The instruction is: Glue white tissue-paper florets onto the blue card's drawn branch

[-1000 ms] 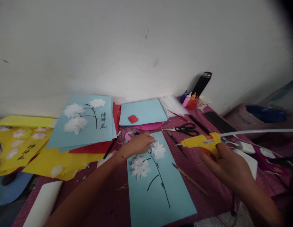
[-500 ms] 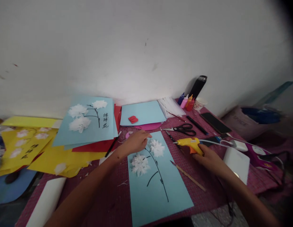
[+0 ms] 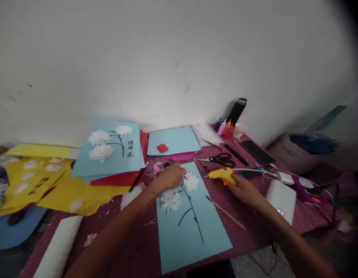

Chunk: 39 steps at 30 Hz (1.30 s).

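My right hand (image 3: 246, 188) is wrapped round the handle of a yellow glue gun (image 3: 221, 173), its nozzle pointing left over the table. My left hand (image 3: 173, 176) is at the top edge of a light blue sheet (image 3: 193, 239), fingers bent together beside a white paper flower (image 3: 191, 181). Whatever lies between those fingertips is too small to make out. Lower left on the sheet is a second white paper flower (image 3: 170, 200). Drawn black stems run down the sheet. A thin paintbrush (image 3: 227, 213) lies along its right edge.
Black scissors (image 3: 222, 158), paint bottles (image 3: 225, 128), a phone (image 3: 257, 152) and a white power bank (image 3: 281, 200) lie on the right. A finished flower picture (image 3: 109, 154) rests on stacked paper at left. The glue gun's cord hangs over the table's front edge.
The view has shifted slightly. My left fingers are more curled beside the upper flower. My right hand keeps the glue gun in nearly the same place.
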Each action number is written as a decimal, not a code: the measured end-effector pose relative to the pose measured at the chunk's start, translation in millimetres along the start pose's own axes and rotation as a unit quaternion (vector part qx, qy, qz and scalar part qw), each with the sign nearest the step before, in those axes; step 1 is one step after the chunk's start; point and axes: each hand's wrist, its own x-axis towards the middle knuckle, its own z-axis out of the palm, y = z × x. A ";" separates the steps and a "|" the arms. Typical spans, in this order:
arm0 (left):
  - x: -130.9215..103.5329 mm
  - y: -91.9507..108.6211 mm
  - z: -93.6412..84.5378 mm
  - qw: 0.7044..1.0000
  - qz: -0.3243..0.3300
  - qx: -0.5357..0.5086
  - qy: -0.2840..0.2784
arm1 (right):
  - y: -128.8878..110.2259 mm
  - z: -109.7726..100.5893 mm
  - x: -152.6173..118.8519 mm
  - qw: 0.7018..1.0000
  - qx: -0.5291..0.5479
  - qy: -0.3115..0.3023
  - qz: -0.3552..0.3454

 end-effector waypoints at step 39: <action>11.5 -11.9 6.1 0.998 0.039 -0.044 0.019 | 3.5 3.8 -2.2 0.999 -0.028 0.002 0.021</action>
